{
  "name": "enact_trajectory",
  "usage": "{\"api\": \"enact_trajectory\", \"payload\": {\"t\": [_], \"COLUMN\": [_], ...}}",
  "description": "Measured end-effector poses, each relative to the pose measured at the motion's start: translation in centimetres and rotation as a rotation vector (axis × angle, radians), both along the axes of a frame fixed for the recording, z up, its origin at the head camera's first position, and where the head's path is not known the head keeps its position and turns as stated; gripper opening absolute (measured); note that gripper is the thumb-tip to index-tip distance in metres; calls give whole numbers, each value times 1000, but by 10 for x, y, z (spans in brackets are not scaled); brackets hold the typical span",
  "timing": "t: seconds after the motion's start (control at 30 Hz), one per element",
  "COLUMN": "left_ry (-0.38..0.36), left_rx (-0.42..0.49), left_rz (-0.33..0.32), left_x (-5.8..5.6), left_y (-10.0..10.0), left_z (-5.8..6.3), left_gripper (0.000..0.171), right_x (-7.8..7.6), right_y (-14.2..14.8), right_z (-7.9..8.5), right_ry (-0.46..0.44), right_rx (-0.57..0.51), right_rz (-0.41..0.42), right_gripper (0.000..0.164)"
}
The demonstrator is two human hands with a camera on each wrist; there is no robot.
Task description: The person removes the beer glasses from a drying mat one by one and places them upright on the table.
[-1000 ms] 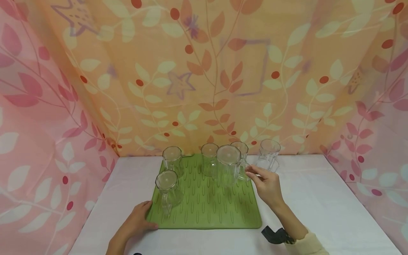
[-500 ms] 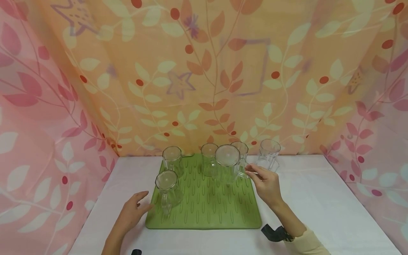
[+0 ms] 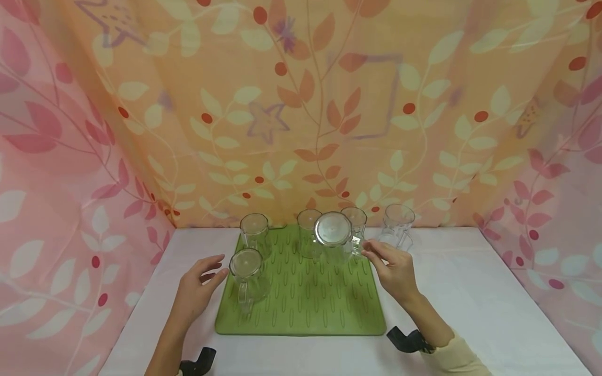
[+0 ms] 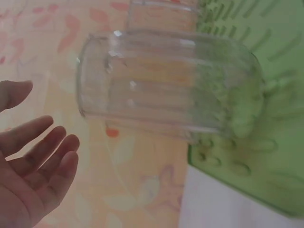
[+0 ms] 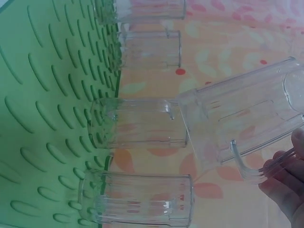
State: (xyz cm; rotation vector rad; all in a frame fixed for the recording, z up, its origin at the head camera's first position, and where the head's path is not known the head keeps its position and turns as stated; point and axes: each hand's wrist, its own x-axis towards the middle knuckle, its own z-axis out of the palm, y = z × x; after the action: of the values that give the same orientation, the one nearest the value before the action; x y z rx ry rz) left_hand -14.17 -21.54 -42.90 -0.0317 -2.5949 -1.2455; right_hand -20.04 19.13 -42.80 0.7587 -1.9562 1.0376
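Note:
My right hand [image 3: 392, 269] pinches the handle of a clear glass mug [image 3: 333, 230] above the green ridged mat [image 3: 305, 318]. Tilted, with its base turned up toward the head camera, this mug is off the mat. In the right wrist view, the fingers [image 5: 285, 183] grip the handle of the slanted mug [image 5: 251, 114]. My left hand [image 3: 195, 287] hovers beside the front-left mug [image 3: 254, 284], apart from it, its fingers loosely bent and holding nothing. The left wrist view has that hand [image 4: 33, 175] short of the mug [image 4: 161, 85].
Other glass mugs stand at the back of the mat: one at left [image 3: 254, 230], one in the middle [image 3: 305, 235], one at right [image 3: 358, 216]. Another mug [image 3: 398, 219] stands on the white table [image 3: 451, 271] beyond the mat's right edge. Patterned cloth [image 3: 301, 156] encloses the back and sides.
My left hand has left the mat's left edge and risen beside the front-left mug. The mug in my right hand has tipped further, its base turning toward the head camera.

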Motion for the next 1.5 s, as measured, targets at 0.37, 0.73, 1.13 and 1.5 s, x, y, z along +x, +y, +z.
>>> {"api": "enact_trajectory", "payload": {"t": [0.37,0.73,1.13,1.5], "left_ry": [25,-17,-201,-411], "left_rx": [156,262,404,456], "left_rz": [-107,-274,-362,-432], "left_x": [-11,-30,-50,-73], "left_y": [29,63,87,96], "left_z": [26,30,42,50], "left_gripper": [39,39,45,64], "right_x": [2,4,2,1], "right_y": [-1,-5,-9,-20], "right_z": [13,23,26,25], "right_ry": [141,280,460,582], "right_rx": [113,191,237,282], "right_rz": [-15,-14,43,112], "right_gripper": [13,35,31,24]}}
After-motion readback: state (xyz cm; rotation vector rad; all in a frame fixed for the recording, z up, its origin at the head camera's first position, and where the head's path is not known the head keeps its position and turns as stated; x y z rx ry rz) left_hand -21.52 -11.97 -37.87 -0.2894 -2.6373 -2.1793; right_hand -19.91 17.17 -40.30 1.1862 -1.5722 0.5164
